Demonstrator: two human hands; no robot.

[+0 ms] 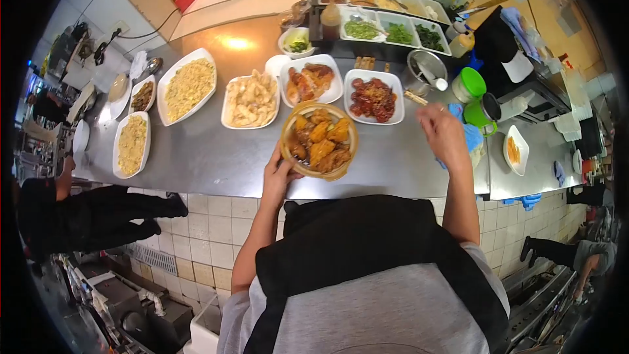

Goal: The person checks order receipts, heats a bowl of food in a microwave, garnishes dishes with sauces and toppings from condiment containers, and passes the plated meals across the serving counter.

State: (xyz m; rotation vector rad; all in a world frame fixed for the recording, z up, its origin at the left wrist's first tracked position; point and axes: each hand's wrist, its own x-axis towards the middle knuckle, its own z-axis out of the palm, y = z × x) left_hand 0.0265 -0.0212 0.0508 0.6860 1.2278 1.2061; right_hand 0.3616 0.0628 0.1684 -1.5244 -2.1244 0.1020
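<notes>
My left hand (pixel 280 172) grips the left rim of a round yellow-brown bowl (pixel 321 141) filled with browned chunks in dark sauce. To the right, my right hand (pixel 444 134) hangs over the steel counter with its fingers bent together, close to a blue cloth (pixel 470 137); what it holds, if anything, is too small to name. Beyond the bowl are white dishes of pale fried pieces (pixel 250 99), sliced browned meat (pixel 310 82) and dark red glazed pieces (pixel 373 97). Small wooden sticks (pixel 415 98) lie just past my right hand.
Fried rice dishes (pixel 188 87) stand at the left. Topping trays (pixel 397 34), a metal pot (pixel 426 71) and green-lidded containers (pixel 470 83) are at the back right. A white dish (pixel 516 151) sits far right. People in dark clothing (pixel 98 213) stand at both sides.
</notes>
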